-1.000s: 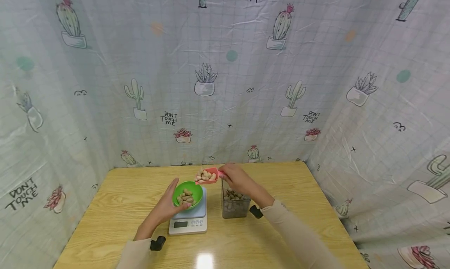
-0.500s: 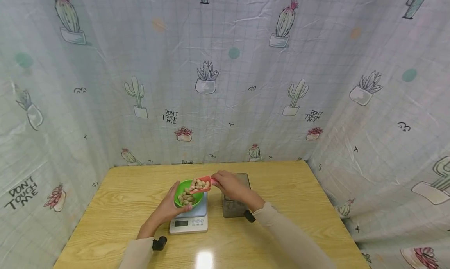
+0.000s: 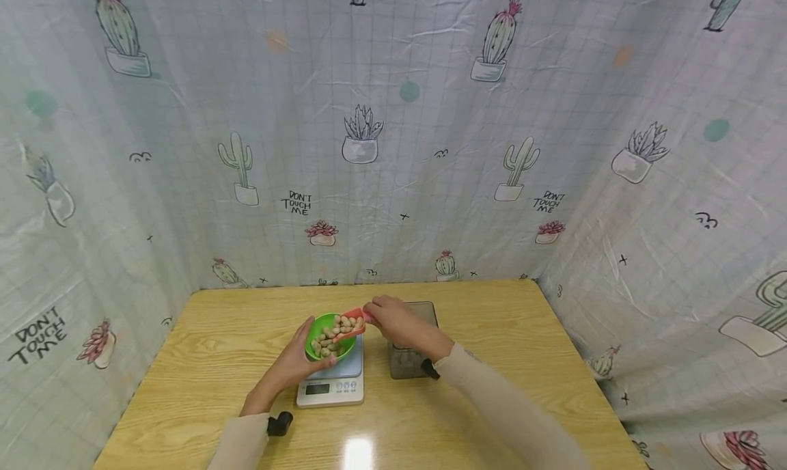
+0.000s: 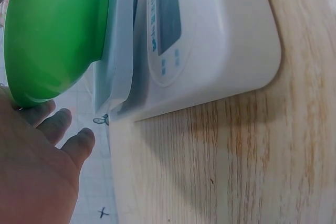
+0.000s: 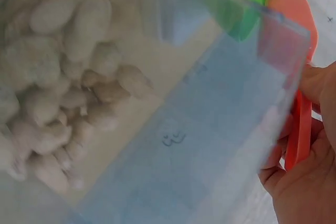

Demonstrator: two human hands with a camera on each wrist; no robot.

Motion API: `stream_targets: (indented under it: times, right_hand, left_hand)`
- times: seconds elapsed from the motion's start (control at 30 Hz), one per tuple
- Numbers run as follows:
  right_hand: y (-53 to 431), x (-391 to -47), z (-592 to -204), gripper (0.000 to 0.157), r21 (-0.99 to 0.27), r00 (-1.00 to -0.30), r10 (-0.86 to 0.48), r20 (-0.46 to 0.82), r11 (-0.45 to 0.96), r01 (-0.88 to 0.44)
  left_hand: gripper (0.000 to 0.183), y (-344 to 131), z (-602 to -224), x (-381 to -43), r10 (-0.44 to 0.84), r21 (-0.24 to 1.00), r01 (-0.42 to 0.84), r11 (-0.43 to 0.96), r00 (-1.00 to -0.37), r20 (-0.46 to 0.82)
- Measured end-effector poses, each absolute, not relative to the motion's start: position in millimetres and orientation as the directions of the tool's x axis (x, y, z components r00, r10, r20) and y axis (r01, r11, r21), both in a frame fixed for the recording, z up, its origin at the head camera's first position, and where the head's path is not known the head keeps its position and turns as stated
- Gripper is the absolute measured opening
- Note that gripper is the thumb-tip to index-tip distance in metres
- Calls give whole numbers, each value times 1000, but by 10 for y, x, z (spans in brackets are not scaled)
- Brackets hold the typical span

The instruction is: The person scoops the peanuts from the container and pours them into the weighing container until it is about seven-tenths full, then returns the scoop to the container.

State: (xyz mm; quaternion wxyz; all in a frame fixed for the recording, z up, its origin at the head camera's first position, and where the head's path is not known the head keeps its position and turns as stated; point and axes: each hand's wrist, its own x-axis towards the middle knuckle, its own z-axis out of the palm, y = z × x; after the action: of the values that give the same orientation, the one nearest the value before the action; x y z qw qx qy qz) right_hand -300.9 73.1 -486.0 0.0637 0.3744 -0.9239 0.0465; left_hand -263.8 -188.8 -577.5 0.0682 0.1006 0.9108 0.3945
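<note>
My left hand (image 3: 290,365) holds the side of a green bowl (image 3: 315,328), thumb at the near rim and fingers at the far side. In the left wrist view the bowl (image 4: 55,35) sits on a kitchen scale (image 4: 231,35), its foot on the platform. Peanuts in their shells lie inside. My right hand (image 3: 396,323) grips the handle of a red scoop (image 3: 357,313) loaded with peanuts (image 3: 346,326). The scoop tilts over the bowl's right part, its lip among or just above the peanuts there. In the right wrist view, fingers and thumb wrap the scoop's handle (image 5: 300,129).
A clear grey plastic bin (image 3: 410,366) stands right of the scale, under my right forearm. Peanuts (image 5: 47,103) in it show through its wall in the right wrist view. The wooden table (image 3: 492,361) ends at a cactus-print curtain (image 3: 381,183).
My right hand has carried the loaded scoop leftward and down from beside the bowl to over it, then tilted it. My left hand has stayed at the bowl.
</note>
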Motion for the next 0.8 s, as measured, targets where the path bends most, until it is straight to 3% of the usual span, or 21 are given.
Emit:
stream_targets:
  times: [0.37,0.8]
  right_hand:
    - [597,-3070,-4700,17,186,-652,-756,48,649,-738]
    - [438,-3054,-4362,27,419,-625,-780,-2,567,-709]
  left_hand:
    - [115,-1871,-5758,-2622,216,724,97,683,-974,-74]
    - [115,-1862,-5751,-2629,214,731,97,675,-974,-69]
